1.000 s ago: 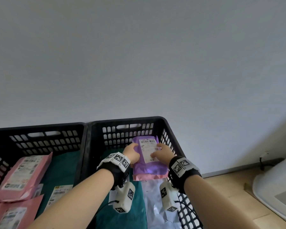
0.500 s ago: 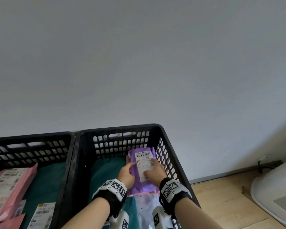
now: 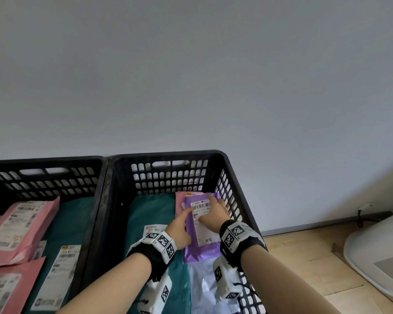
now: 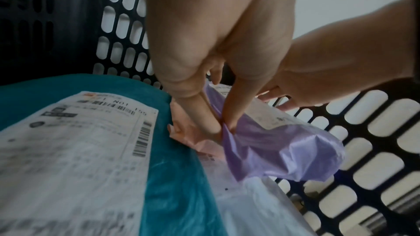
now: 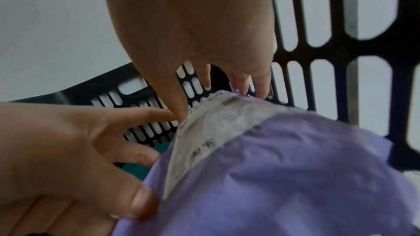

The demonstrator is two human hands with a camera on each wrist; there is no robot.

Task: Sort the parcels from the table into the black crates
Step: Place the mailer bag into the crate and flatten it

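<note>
Parcels already lie in both crates (image 3: 236, 168); purple parcel (image 3: 199, 250) settles in the right one, left hand (image 3: 179, 227) pinching its edge, right hand (image 3: 213, 215) flat on top; table unseen.

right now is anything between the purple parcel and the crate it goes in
Nothing visible. The purple parcel already lies inside the right crate, on a pink parcel and a white one. Both hands, left and right, touch it.

The right crate (image 3: 114, 200) is open from above; its far left floor, a green lining (image 3: 150, 209), lies bare. Its slotted right wall (image 3: 227, 196) stands just beside the purple parcel (image 3: 200, 248), leaving little room there. A white bag (image 3: 204, 288) fills the near right.
</note>
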